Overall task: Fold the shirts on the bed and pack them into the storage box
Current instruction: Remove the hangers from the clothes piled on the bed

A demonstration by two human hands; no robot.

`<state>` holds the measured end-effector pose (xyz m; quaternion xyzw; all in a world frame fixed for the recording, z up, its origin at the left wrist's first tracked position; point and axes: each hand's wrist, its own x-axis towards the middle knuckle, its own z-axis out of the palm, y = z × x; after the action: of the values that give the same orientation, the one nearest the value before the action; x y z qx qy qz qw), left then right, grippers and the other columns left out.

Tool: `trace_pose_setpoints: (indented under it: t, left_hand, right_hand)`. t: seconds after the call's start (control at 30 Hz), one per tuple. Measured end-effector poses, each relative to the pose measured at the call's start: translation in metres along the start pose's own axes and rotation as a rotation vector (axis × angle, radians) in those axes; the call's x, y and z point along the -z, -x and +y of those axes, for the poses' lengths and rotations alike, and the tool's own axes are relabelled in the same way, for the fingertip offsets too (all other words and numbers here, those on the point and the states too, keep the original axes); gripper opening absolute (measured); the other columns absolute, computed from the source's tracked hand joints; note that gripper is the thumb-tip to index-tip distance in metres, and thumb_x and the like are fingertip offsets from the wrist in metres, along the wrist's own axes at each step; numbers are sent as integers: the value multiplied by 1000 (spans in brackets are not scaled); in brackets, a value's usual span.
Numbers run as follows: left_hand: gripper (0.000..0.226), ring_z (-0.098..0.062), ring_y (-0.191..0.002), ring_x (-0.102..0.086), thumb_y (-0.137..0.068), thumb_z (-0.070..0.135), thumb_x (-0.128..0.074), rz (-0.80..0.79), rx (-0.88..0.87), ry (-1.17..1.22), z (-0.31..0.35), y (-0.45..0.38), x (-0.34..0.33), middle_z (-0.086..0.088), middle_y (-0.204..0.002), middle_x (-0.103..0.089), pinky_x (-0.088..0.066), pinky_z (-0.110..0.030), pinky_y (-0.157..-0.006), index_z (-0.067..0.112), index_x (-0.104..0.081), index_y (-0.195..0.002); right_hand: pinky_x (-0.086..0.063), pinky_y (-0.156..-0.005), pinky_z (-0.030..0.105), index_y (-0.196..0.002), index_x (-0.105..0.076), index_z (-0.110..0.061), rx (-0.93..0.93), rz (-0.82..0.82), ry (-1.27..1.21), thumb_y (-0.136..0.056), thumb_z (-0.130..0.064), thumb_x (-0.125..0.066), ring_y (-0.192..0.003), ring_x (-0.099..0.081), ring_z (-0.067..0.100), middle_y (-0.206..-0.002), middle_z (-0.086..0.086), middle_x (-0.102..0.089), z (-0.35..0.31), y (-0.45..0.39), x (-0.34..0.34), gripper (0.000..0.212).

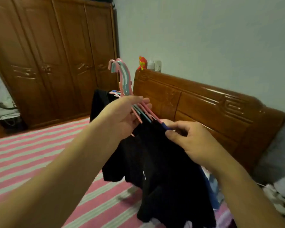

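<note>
Above the bed, my left hand [122,117] grips a bunch of pink and pale blue hangers [123,76], hooks pointing up. Black shirts [156,163] hang from them, draping down to the pink-and-white striped bed [31,155]. My right hand [189,142] pinches the collar edge of a dark blue shirt [165,126] at the right end of the hangers. More blue fabric [212,186] shows behind the black shirts near my right wrist. No storage box is in sight.
A carved wooden headboard [212,109] runs along the right of the bed, with a red toy [142,63] on its left end. A tall wooden wardrobe [56,55] fills the left wall. Grey bedding [276,158] and white items lie at the far right.
</note>
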<state>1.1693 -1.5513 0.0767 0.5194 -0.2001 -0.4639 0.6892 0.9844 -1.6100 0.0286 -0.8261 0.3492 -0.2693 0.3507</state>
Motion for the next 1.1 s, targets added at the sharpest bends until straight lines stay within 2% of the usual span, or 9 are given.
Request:
trace_pose_setpoints:
  t: [0.13,0.27,0.33,0.53,0.73,0.83,0.9,1.0,1.1]
  left_hand:
    - [18,-17,-79,-74,-98,8,-59,180,176,145,-108,-62,41,-10,-93,-74,-60,-31,-69,1,-68,-113]
    - [16,-18,-67,-73,-98,4,-57,360,237,241,-203,-95,69,-7,-76,-75,-59,-36,-70,6,-67,-87]
    - [12,-18,-70,-73,-98,3,-56,429,240,266,-240,-106,75,-6,-77,-76,-57,-39,-78,7,-64,-91]
    - [8,-17,-64,-73,-96,4,-58,702,327,356,-316,-101,85,-7,-76,-75,-61,-29,-58,7,-64,-91]
    - [15,-10,-53,-69,-102,9,-54,944,277,452,-333,-101,101,1,-61,-70,-57,-22,-50,11,-59,-88]
    - [10,-11,-55,-71,-102,9,-55,976,262,484,-327,-105,123,0,-64,-72,-60,-24,-55,10,-61,-94]
    - [13,-11,-53,-70,-103,10,-55,967,268,530,-321,-106,138,0,-62,-72,-61,-27,-64,8,-62,-92]
    - [20,-10,-47,-67,-103,10,-53,936,289,628,-311,-104,168,0,-57,-69,-55,-24,-59,7,-62,-86]
    - [14,-11,-42,-57,-94,-1,-52,767,399,582,-308,-95,190,-2,-61,-65,-50,-19,-44,4,-64,-90]
  right_hand:
    - [-45,-63,13,-87,-75,-19,-184,-105,-179,-89,-18,-76,-67,-62,2,-83,3,-73,101,-15,-73,2]
    - [-48,-69,17,-88,-75,-26,-307,-183,-300,-83,-15,-80,-69,-62,1,-76,-11,-71,195,-18,-151,13]
    - [-47,-71,17,-92,-76,-29,-242,-214,-271,-81,-11,-81,-74,-62,2,-76,-12,-66,231,-21,-176,21]
    - [-47,-71,28,-74,-68,-24,-25,-482,-27,-80,-19,-78,-76,-58,7,-77,-13,-59,308,-27,-183,13]
    - [-37,-64,31,-82,-49,-25,362,-627,162,-94,-39,-49,-77,-48,14,-79,-8,-52,325,-28,-190,18]
    - [-36,-59,28,-80,-44,-25,585,-584,246,-90,-29,-60,-70,-46,14,-74,-10,-47,326,-31,-176,19]
    - [-30,-56,28,-80,-41,-27,615,-598,328,-78,-19,-77,-68,-45,13,-72,-11,-43,329,-32,-156,37]
    - [-20,-58,28,-80,-39,-29,554,-691,484,-68,-13,-79,-67,-47,13,-72,-11,-43,349,-28,-127,45]
    - [-40,-62,33,-86,-43,-28,274,-695,604,-88,-13,-67,-77,-53,19,-82,-5,-54,386,-35,-125,29]
